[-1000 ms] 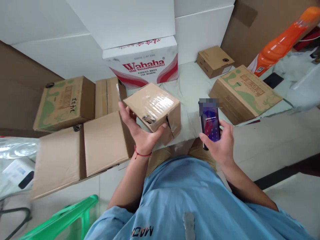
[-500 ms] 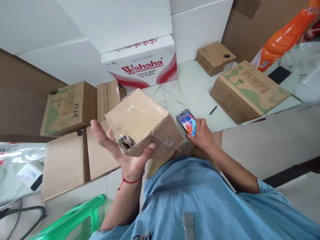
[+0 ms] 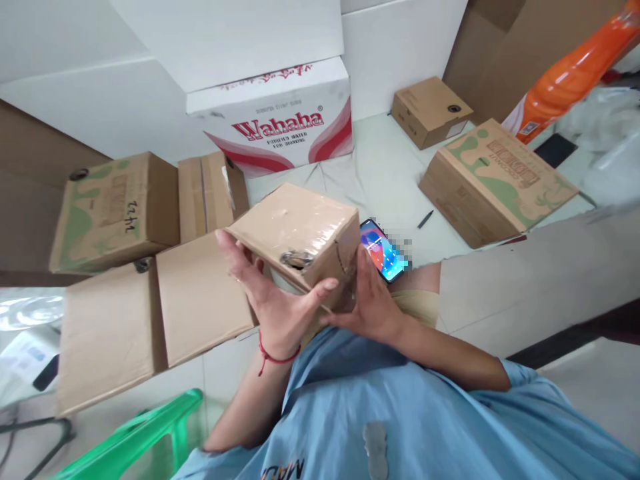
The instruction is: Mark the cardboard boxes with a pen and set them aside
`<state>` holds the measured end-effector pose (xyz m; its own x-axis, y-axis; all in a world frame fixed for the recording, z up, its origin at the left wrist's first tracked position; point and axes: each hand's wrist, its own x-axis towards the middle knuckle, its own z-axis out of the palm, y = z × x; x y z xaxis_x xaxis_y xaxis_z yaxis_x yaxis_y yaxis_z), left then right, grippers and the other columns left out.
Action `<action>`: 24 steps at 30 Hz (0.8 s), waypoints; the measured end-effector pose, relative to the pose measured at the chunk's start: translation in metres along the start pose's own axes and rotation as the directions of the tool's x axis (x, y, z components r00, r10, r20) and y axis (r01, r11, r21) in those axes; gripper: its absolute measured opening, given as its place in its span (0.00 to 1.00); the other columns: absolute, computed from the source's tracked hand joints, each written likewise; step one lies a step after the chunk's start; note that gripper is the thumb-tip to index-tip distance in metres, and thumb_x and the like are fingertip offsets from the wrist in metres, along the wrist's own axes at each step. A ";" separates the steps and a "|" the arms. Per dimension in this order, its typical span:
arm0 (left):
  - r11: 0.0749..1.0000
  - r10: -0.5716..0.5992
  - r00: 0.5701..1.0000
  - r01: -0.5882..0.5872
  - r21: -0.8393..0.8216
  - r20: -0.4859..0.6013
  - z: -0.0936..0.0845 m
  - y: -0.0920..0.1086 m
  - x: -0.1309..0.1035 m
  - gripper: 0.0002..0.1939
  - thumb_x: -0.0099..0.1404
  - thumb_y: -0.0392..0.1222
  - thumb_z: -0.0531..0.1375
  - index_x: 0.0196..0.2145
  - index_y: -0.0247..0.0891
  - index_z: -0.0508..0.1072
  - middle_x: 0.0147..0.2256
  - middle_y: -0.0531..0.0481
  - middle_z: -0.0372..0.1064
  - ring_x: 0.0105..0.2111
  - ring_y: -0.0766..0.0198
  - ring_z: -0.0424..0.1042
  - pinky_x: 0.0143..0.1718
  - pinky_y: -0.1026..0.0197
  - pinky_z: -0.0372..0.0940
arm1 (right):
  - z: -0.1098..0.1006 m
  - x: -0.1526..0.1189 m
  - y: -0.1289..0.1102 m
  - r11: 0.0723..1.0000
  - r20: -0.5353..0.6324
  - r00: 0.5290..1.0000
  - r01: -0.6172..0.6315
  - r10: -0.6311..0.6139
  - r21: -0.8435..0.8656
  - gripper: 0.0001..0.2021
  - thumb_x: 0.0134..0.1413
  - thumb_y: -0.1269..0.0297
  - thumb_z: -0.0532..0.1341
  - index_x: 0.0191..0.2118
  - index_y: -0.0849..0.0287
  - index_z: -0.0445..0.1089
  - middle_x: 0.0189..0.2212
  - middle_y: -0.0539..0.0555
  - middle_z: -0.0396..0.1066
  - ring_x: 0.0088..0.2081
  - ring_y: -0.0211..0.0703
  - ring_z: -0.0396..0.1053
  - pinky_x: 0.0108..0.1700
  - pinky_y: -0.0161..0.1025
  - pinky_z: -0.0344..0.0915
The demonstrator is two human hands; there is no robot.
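A taped brown cardboard box (image 3: 295,213) is held tilted in front of my body, with a ragged hole at its near corner. My left hand (image 3: 277,300) grips it, thumb along the near side and fingers spread at the left edge and beneath. Against the box's right side rests my right hand (image 3: 373,297), its fingers up along the face and its thumb toward the lower edge. Just beyond the right hand lies a smartphone (image 3: 384,252) with a lit, colourful screen, at the table's front edge. No other thing shows in the right hand.
A white Wahaha carton (image 3: 280,123) stands against the back panel. Brown boxes, a green-patterned one (image 3: 115,207) among them, fill the left. At right are a coconut carton (image 3: 505,177), a small box (image 3: 430,110), an orange bottle (image 3: 565,73) and a pen (image 3: 425,219). A green stool (image 3: 145,427) stands lower left.
My right hand has let go of the smartphone, which lies at the table's edge, and moved left onto the box. The box has turned and tilted in my left hand.
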<state>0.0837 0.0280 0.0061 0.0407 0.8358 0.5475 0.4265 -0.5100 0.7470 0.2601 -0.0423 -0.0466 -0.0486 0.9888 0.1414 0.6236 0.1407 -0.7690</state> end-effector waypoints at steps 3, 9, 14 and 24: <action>0.997 -0.039 0.998 0.042 -0.060 0.049 -0.005 0.001 -0.005 0.69 0.55 0.80 0.70 0.80 0.62 0.38 0.71 0.40 0.56 0.73 0.37 0.58 0.69 0.35 0.62 | 0.000 0.008 0.004 0.980 -0.068 0.986 -0.140 0.150 0.141 0.71 0.47 0.56 0.77 0.81 0.61 0.24 0.80 0.74 0.43 0.81 0.66 0.45 0.79 0.65 0.52; 0.911 -0.367 0.930 0.362 -0.197 0.009 -0.020 -0.005 -0.027 0.56 0.61 0.67 0.73 0.78 0.56 0.53 0.67 0.40 0.63 0.68 0.45 0.68 0.65 0.45 0.69 | -0.043 0.015 0.007 0.594 0.103 0.945 -0.277 0.310 0.755 0.53 0.47 0.51 0.76 0.74 0.47 0.50 0.67 0.59 0.68 0.66 0.57 0.69 0.68 0.58 0.70; 0.518 -0.723 0.654 0.727 -0.450 0.225 -0.017 0.004 -0.050 0.54 0.54 0.69 0.77 0.71 0.47 0.66 0.65 0.39 0.71 0.66 0.44 0.72 0.64 0.48 0.73 | -0.055 0.015 -0.002 0.445 0.193 0.942 -0.302 0.274 0.843 0.44 0.47 0.49 0.79 0.67 0.44 0.61 0.62 0.55 0.71 0.64 0.57 0.70 0.66 0.56 0.72; 0.681 -0.643 0.740 0.436 -0.588 -0.196 -0.074 0.031 0.010 0.31 0.56 0.56 0.74 0.54 0.44 0.80 0.51 0.54 0.83 0.62 0.49 0.77 0.59 0.55 0.78 | -0.052 0.021 -0.007 0.472 0.278 0.955 -0.293 0.102 0.832 0.47 0.58 0.40 0.74 0.77 0.38 0.53 0.72 0.61 0.57 0.71 0.58 0.62 0.66 0.60 0.72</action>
<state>0.0307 0.0054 0.0621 -0.4210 0.9071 -0.0012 -0.2227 -0.1021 0.9695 0.2950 -0.0255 -0.0062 -0.2003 0.9728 -0.1167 -0.3405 -0.1808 -0.9227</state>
